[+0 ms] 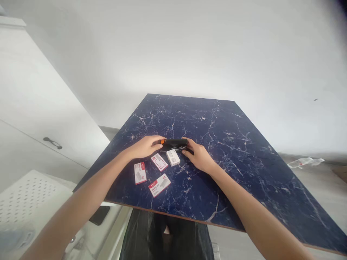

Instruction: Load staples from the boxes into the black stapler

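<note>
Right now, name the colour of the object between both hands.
The object is black, orange at its left end, as the head view shows.

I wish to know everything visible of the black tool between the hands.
Long, slim and smooth-looking, the black tool has an orange part at its left end; thin shiny metal shows below its right half. It stretches sideways over the table; whether it rests there is unclear. The left hand grips the orange end, the right hand touches the other.

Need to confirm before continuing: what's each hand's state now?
Left hand: closed, holding the black object at its orange end.
Right hand: closed on its other end.
</note>
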{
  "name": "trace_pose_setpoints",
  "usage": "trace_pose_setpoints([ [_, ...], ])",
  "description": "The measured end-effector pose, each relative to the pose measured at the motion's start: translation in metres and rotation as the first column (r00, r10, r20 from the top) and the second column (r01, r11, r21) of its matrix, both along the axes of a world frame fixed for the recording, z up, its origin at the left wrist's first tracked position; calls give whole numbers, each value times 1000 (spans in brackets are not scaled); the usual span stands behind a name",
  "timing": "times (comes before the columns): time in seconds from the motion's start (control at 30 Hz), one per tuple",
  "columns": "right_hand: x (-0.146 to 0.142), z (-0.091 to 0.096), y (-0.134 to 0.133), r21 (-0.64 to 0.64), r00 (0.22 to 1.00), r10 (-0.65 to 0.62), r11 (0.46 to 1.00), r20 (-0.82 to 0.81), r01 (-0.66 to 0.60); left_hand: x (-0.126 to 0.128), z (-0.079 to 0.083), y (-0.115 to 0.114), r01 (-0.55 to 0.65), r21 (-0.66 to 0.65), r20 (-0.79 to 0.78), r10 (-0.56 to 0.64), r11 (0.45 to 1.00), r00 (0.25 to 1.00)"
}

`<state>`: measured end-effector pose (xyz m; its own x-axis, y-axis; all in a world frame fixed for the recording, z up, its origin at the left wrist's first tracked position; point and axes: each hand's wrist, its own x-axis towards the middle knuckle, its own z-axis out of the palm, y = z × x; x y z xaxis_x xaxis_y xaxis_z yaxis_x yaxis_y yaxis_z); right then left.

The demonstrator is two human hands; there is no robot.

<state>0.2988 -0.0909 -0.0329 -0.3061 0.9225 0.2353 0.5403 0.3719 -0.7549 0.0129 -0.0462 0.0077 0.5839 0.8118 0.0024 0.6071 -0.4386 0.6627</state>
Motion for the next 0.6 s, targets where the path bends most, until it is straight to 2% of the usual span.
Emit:
trace_pose_setpoints([
  [0.1, 1, -2, 1, 41, 999, -50, 998, 6, 49, -5, -8, 15, 19, -132, 89, -8, 991, 996],
  [0.2, 1, -3, 1, 28, 998, -58, 998, 14, 58, -11, -14, 27, -25, -208, 129, 53, 978, 990],
  [0.43, 0, 0, 0, 33, 998, -66, 997, 17, 65, -10, -16, 27, -76, -256, 209, 132, 964, 969],
  [0.6, -1, 0, 1, 39, 997, -66, 997, 31, 65, -7, -11, 25, -57, -264, 213, 116, 963, 970],
])
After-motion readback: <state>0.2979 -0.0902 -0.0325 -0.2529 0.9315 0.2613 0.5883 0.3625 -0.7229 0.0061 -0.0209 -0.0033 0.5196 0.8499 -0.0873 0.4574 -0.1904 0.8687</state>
